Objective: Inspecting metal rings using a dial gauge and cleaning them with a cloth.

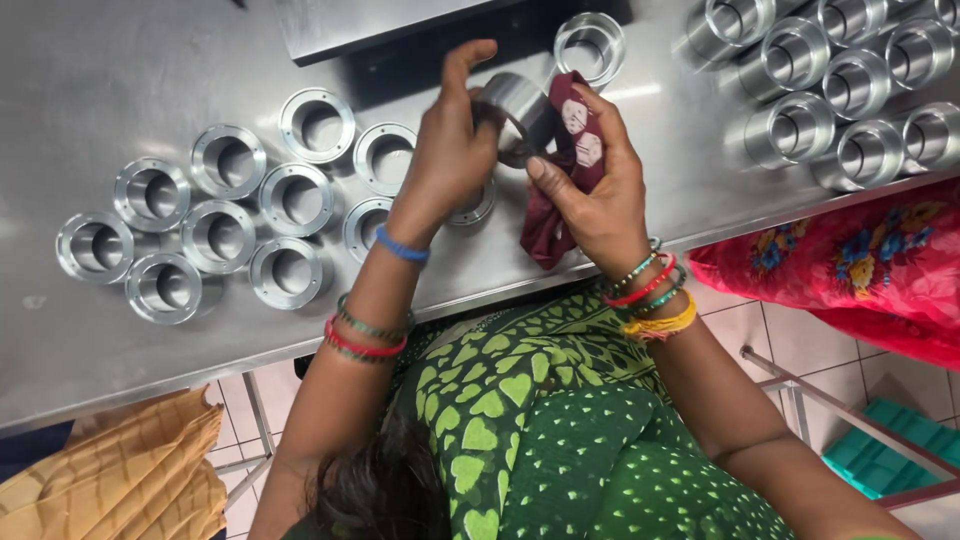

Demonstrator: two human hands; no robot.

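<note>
We worked at a long steel table (90, 60), its brushed top catching the light. The largest gathering on it was the cluster of flanged metal rings (215, 215) at our left, lying flat with their bores facing up, many touching their neighbours; each bore was hollow, with only the table showing through. At the far right stood a second group of taller metal sleeves (850, 85), packed close together and leaning a little, their hollows likewise holding nothing that we could see. One single ring (590, 45) sat apart near the far edge, just beyond our hands. A red flowered cloth (860, 265) hung at the right below the table edge, and a folded orange cloth (130, 480) lay low at the left.

Above the middle of the table we held one metal cylinder (515, 110), lifted clear of the surface and tilted. Our left hand (450, 150) gripped its near side, fingers curled around it with the index finger raised. Our right hand (600, 195) pressed a maroon rag (565, 165) against the cylinder's open end, thumb and fingers pinching the cloth, the rest of which hung toward the table.
</note>
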